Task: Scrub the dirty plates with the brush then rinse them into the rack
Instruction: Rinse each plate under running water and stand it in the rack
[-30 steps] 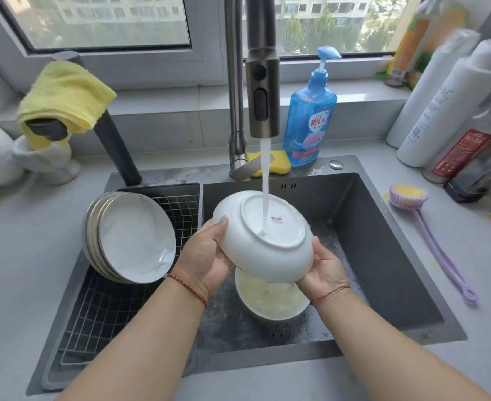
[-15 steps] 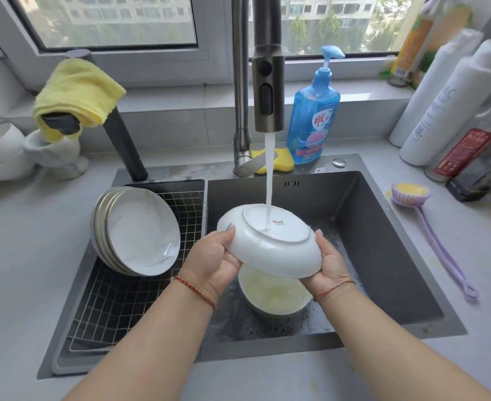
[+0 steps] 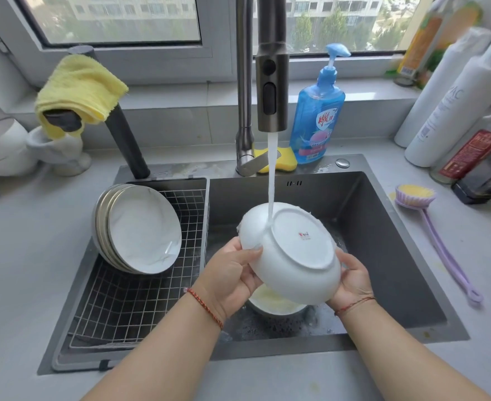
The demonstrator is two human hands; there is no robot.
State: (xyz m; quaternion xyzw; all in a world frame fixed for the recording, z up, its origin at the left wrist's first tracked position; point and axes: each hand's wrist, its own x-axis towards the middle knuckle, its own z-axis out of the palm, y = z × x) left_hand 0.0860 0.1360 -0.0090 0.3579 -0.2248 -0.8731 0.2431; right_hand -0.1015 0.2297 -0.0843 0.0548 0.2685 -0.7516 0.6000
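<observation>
A: White plate (image 3: 295, 257) underside-up under the faucet (image 3: 271, 82) stream, gripped by left hand (image 3: 232, 274) and right hand (image 3: 351, 277).

B: Dirty plate (image 3: 273, 302) right below. Washed plates (image 3: 140, 227) in rack (image 3: 128, 308), brush (image 3: 435, 235) on counter.

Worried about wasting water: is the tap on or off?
On: a stream runs from the faucet onto the plate held by both hands.

— Where's the plate (image 3: 293, 256)?
— Tilted, underside up, under the stream; another (image 3: 273, 303) lies soapy below.
— The rest?
— Stack (image 3: 140, 230) leaning in the left rack (image 3: 117, 308); brush (image 3: 429, 224) far right.
</observation>
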